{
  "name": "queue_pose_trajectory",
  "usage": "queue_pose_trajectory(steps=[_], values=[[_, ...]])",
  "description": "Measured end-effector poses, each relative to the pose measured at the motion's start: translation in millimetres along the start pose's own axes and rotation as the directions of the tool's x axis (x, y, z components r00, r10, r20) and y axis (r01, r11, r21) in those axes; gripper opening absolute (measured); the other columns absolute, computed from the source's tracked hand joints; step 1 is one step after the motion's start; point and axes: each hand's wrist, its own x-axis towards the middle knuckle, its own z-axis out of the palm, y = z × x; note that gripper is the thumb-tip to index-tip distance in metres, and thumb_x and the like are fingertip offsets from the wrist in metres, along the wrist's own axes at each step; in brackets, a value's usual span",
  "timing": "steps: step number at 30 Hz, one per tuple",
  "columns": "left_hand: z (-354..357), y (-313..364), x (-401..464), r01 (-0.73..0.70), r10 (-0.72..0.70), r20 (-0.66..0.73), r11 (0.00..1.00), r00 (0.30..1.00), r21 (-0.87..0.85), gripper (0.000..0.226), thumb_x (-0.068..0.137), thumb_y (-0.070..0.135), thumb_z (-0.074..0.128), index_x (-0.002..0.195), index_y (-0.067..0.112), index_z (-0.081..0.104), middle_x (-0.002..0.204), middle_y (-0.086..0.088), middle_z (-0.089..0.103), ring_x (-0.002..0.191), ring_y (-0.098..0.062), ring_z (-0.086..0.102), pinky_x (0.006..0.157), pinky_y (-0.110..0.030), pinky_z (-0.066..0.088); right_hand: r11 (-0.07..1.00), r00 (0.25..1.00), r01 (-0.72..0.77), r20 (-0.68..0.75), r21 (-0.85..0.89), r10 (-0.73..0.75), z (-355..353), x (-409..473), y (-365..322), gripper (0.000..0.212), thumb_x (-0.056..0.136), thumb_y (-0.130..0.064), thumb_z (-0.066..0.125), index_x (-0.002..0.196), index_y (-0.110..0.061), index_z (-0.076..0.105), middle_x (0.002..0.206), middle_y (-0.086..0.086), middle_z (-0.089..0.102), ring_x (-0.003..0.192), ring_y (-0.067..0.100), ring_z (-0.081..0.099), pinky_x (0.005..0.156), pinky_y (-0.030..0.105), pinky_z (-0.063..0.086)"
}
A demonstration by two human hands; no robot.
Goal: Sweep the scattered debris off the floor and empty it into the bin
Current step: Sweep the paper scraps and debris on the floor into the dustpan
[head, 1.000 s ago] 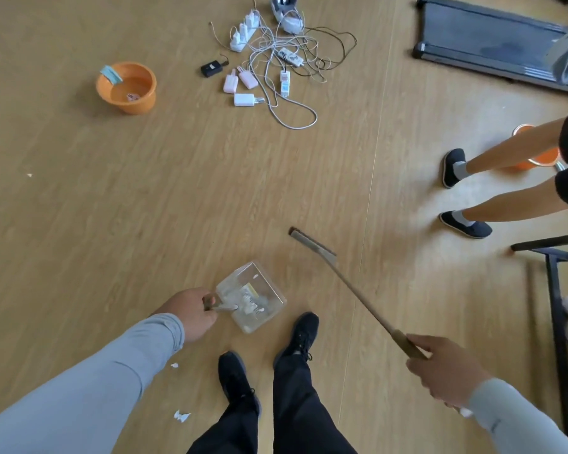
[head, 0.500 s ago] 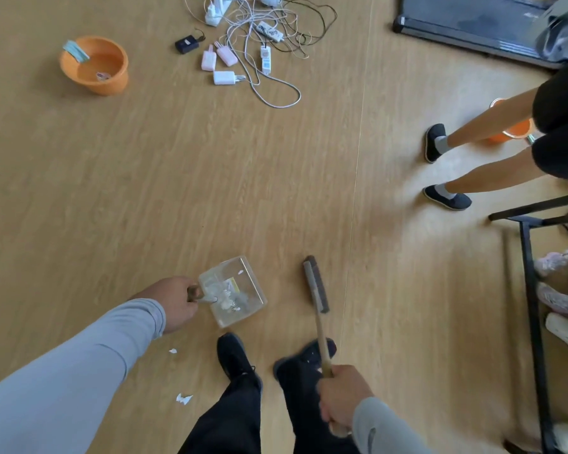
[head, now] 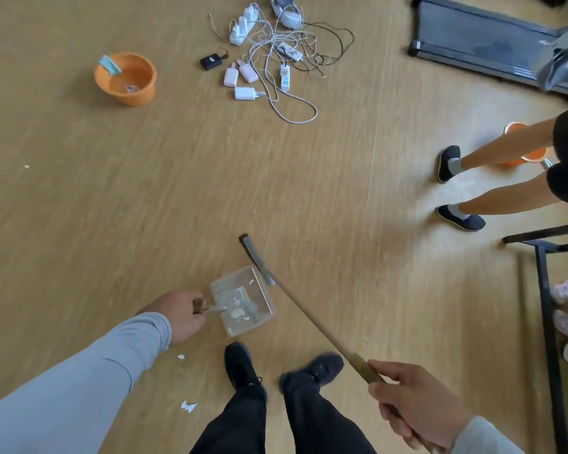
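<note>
Right hand [head: 417, 404] grips broom [head: 295, 309] | left hand [head: 177, 314] holds dustpan [head: 243, 299], paper scraps inside | loose scraps [head: 188, 406] remain on floor [head: 177, 191] by feet, more far left | orange bin [head: 125, 78] well apart; emptying not done.

clear plastic dustpan [head: 243, 301]; wood-grain floor [head: 177, 191].

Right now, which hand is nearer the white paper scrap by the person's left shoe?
Left. The left hand grips the dustpan handle just up from the paper scrap; the right hand holds the broom handle well across, beyond both shoes.
</note>
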Motion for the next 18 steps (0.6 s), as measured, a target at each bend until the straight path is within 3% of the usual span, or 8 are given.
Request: queue_pose_trajectory(steps=[4,6,9,12,14,16,18], values=[[6,-22,-14,0.121,-0.145,-0.098,0.968,0.985,-0.219,0.006,0.092,0.029,0.059,0.095,0.033,0.063,0.096,0.003,0.069,0.08,-0.019,0.064,0.072,-0.03,0.049,0.987,0.979,0.007,-0.199,-0.158,-0.039,-6,44,-19,0.041,0.096,-0.014,0.053,0.133,-0.033,0.052,0.065,0.008,0.057,0.048,0.018,0.041,0.045,0.026,0.035],[12,-27,-15,0.169,-0.221,-0.135,0.933,0.966,-0.316,0.005,0.093,0.027,0.059,0.096,0.027,0.064,0.092,0.001,0.067,0.077,-0.019,0.062,0.065,-0.029,0.043,0.945,0.966,0.008,-0.242,-0.328,-0.092,0,76,-29,0.045,0.096,-0.017,0.05,0.14,-0.028,0.05,0.076,0.003,0.064,0.053,0.019,0.05,0.048,0.027,0.044],[23,-22,-14,0.196,-0.269,-0.141,0.898,0.953,-0.394,0.008,0.093,0.026,0.057,0.093,0.024,0.064,0.084,0.002,0.066,0.071,-0.016,0.061,0.059,-0.027,0.042,0.845,0.964,-0.013,-0.233,-0.535,-0.132,23,108,-46,0.053,0.094,-0.015,0.044,0.146,-0.026,0.045,0.096,0.001,0.064,0.066,0.02,0.065,0.053,0.027,0.055],[32,-10,-12,0.189,-0.267,-0.131,0.883,0.955,-0.429,0.007,0.093,0.025,0.056,0.088,0.026,0.06,0.082,0.004,0.063,0.069,-0.016,0.059,0.062,-0.028,0.043,0.766,0.987,-0.069,-0.157,-0.64,-0.042,51,114,-52,0.042,0.093,-0.007,0.044,0.132,-0.019,0.053,0.09,0.003,0.064,0.069,0.022,0.061,0.057,0.029,0.05],[34,-6,-10,0.18,-0.271,-0.129,0.861,0.954,-0.476,0.005,0.093,0.024,0.056,0.091,0.026,0.059,0.081,0.007,0.061,0.071,-0.018,0.059,0.065,-0.028,0.042,0.755,0.996,-0.087,-0.066,-0.65,0.058,57,102,-50,0.035,0.09,-0.006,0.045,0.121,-0.019,0.058,0.08,0.005,0.06,0.064,0.023,0.052,0.055,0.03,0.043],[33,-5,-12,0.178,-0.269,-0.132,0.863,0.954,-0.473,0.004,0.095,0.025,0.055,0.093,0.025,0.058,0.08,0.007,0.06,0.071,-0.017,0.058,0.064,-0.028,0.041,0.832,0.988,-0.127,0.009,-0.54,0.157,44,82,-55,0.034,0.09,-0.006,0.05,0.12,-0.014,0.062,0.071,0.01,0.055,0.055,0.021,0.046,0.051,0.029,0.038],[31,-9,-16,0.177,-0.265,-0.128,0.865,0.956,-0.469,0.006,0.095,0.026,0.055,0.097,0.024,0.06,0.083,0.006,0.062,0.073,-0.017,0.06,0.063,-0.028,0.042,0.893,0.986,-0.134,0.036,-0.429,0.165,17,62,-62,0.033,0.092,-0.007,0.055,0.121,-0.015,0.065,0.065,0.012,0.053,0.047,0.018,0.039,0.046,0.027,0.032]])
